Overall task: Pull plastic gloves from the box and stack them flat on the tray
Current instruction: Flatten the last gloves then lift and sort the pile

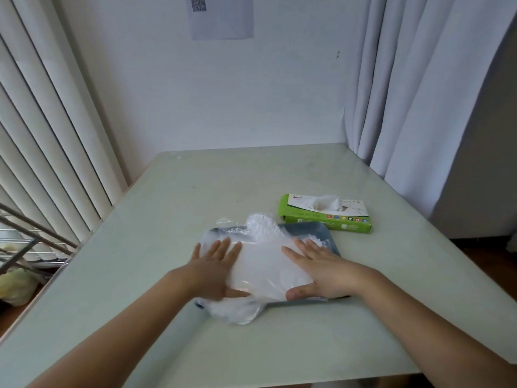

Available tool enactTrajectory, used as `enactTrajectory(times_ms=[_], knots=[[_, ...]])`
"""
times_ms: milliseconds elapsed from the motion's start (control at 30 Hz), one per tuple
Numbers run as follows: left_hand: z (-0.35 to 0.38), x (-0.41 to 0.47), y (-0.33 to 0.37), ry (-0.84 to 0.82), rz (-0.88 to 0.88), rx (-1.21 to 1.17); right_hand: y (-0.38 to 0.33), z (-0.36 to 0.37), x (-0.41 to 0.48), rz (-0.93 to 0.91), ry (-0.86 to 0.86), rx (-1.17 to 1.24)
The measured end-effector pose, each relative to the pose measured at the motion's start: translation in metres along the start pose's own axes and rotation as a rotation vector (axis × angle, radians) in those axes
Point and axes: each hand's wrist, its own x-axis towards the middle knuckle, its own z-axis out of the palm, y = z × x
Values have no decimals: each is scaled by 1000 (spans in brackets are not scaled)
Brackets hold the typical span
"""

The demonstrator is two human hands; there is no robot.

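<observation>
your left hand (214, 264) and right hand (319, 266) lie flat, fingers spread, pressing on the stack of clear crinkled plastic gloves (265, 264); neither hand grasps anything. the stack covers the blue-grey rectangular tray (327, 239) on the pale green table (195, 191), spilling over its near edge. the green cardboard glove box (326, 214) sits just beyond the tray, apparently with a glove protruding from it.

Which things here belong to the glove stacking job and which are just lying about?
Job: left hand, right hand, stack of plastic gloves, blue tray, green glove box.
Lying about: paper sheet on the wall, metal rack.
</observation>
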Motion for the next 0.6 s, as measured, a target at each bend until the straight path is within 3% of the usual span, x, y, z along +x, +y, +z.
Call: enactTrajectory(times_ms=[167, 300, 400, 500, 600], knots=[[-28, -11, -17, -92, 2, 49, 12, -10, -6, 79, -46, -19], [-61, -12, -23, -41, 12, -156, 17, -37, -9, 75, -29, 55], [-88, 0, -19, 172, 43, -304, 35, -57, 2, 35, 344, 308], [-109, 24, -1, 333, 121, -370, 66, -70, 24, 84, 741, 362], [-120, 54, 23, 366, 185, -447, 90, -77, 39, 145, 737, 404]])
